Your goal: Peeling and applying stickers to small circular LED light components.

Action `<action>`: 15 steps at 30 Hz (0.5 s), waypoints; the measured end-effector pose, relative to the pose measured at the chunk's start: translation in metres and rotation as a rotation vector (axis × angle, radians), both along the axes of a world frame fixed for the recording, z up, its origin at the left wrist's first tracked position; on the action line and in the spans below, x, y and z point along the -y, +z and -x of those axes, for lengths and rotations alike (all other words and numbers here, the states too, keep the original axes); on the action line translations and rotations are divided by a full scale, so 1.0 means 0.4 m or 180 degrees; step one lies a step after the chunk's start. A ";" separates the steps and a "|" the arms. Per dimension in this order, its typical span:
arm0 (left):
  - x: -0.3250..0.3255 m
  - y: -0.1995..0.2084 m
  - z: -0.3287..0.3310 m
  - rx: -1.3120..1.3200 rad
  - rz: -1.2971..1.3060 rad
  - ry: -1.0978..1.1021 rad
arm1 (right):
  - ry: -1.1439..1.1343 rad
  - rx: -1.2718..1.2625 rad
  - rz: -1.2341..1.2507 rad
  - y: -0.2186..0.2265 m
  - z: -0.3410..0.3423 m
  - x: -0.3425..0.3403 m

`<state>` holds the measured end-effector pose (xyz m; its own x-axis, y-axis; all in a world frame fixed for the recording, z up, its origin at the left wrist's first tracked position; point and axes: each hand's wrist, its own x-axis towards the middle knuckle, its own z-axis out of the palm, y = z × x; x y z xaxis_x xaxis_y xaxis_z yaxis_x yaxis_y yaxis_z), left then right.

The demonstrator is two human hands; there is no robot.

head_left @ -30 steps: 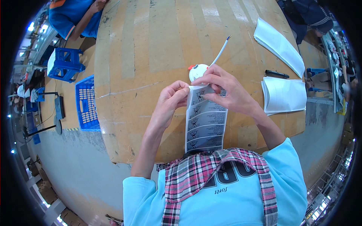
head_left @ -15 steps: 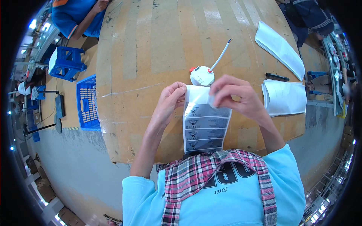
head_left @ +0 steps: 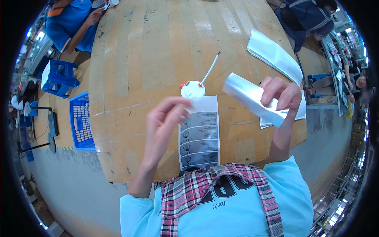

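My right hand [head_left: 281, 94] is raised over the table's right side. It pinches a glossy white strip [head_left: 246, 93], which curls and slants away to the upper left. A sheet of grey printed labels [head_left: 199, 136] with a blank white top lies in front of me, its lower end at my apron. Over that sheet's upper left edge is my left hand [head_left: 164, 120], slightly blurred, thumb and fingers apart and nothing seen in them. Just beyond the sheet sits a round white device [head_left: 192, 89] with a red part and a white cable [head_left: 210, 69] ending in bare wires.
White folded sheets [head_left: 272, 55] lie at the table's [head_left: 134, 67] far right, with more sheets [head_left: 303, 108] partly behind my right hand. A blue basket [head_left: 82, 122] and a blue stool [head_left: 59, 79] stand left of the table. Other people sit at the far left [head_left: 73, 25] and far right [head_left: 302, 19].
My right hand has moved right and up, away from the label sheet, with the white strip in it. My left hand has let go of the sheet's corner. The whole view has shifted slightly.
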<state>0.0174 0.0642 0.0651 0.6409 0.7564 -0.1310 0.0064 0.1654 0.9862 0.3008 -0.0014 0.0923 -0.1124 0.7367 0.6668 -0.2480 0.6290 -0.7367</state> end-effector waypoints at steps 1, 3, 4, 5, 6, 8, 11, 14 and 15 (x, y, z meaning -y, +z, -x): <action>0.009 0.008 -0.014 0.0462 0.0820 -0.0516 | 0.0036 0.0001 -0.0011 -0.003 0.006 -0.004; 0.045 0.012 -0.061 0.0934 0.1609 -0.0977 | 0.0244 0.0134 -0.0142 -0.005 0.029 -0.005; 0.069 -0.007 -0.086 0.1326 0.2130 -0.0827 | 0.0237 0.0199 -0.0070 -0.003 0.045 -0.001; 0.082 -0.017 -0.096 0.1725 0.2646 -0.0670 | 0.0227 0.0493 -0.0020 0.006 0.056 -0.003; 0.082 -0.017 -0.102 0.1727 0.2651 -0.0663 | 0.0030 0.0714 -0.0026 0.009 0.070 0.006; 0.077 -0.014 -0.111 0.1529 0.2445 -0.0293 | -0.0163 0.0932 -0.0020 0.005 0.089 0.024; 0.069 -0.031 -0.116 0.1460 0.2421 -0.0160 | -0.0540 0.1595 -0.0036 0.004 0.103 0.047; 0.059 -0.042 -0.120 0.1330 0.2157 0.0037 | -0.0822 0.1997 0.0104 0.002 0.122 0.062; 0.059 -0.045 -0.121 0.1323 0.2162 0.0031 | -0.0829 0.1993 0.0110 0.000 0.122 0.065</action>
